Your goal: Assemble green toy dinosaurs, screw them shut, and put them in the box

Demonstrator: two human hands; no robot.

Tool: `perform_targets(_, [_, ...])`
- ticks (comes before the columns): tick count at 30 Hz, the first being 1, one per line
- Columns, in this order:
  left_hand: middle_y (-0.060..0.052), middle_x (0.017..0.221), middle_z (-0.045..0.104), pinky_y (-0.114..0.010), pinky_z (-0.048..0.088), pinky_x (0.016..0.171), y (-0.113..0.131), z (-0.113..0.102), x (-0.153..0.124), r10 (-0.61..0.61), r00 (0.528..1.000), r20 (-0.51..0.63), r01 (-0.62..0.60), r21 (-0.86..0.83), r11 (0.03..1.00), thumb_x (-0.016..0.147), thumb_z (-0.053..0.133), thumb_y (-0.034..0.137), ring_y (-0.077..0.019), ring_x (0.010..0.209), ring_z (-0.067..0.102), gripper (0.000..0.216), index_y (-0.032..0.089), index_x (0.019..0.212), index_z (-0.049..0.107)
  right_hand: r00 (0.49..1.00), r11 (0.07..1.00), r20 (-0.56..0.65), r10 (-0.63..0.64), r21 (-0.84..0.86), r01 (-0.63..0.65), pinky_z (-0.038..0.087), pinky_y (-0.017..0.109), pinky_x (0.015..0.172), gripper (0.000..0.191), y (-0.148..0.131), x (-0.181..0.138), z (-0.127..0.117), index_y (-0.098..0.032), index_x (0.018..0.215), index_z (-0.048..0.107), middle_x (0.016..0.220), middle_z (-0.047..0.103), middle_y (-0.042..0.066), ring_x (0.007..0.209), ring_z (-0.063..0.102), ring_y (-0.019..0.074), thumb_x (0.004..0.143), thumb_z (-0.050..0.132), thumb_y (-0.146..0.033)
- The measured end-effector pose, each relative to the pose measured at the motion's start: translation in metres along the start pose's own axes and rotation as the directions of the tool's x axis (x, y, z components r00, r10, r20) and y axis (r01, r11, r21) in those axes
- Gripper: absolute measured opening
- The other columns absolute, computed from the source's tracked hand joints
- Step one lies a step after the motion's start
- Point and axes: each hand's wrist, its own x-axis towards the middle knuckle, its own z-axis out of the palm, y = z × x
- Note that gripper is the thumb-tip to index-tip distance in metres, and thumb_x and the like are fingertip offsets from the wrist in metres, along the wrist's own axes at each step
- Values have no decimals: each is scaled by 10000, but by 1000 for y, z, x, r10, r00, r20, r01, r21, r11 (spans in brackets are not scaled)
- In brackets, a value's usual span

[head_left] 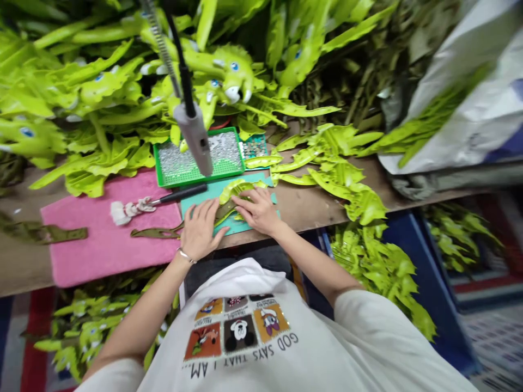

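Observation:
My left hand (200, 231) lies flat over an olive-green plastic piece (153, 233), its thumb apart and its fingers stretched out. My right hand (260, 211) has its fingers bent and closed on a lime-green plastic piece (232, 189), where the olive part meets it. The two pieces overlap on a teal mat (267, 204) at the front of the wooden bench (304, 209). The hands cover much of both pieces. How they are joined between my fingers is hidden.
A green tray (159, 169) of small silvery parts stands behind the mat, under a grey hanging tool (196, 139). A black-handled brush (182, 194) lies across a pink cloth (102, 239). Lime-green toy parts (347, 179) lie right; toy dinosaur-like heads (232, 73) pile up behind.

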Motion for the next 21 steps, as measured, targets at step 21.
perform_targets(21, [-64,1269,635,-661,189,1190,-190,-138,-5,-234,972,35,222,207,953,1014,422,318,-264,1348,418,399,222,1385,534,892,906,-428,146,-304,-294,287,469,539,412,189,-104,-71,-388,1120,761,733,677,171,601,604,320,743,595,-379])
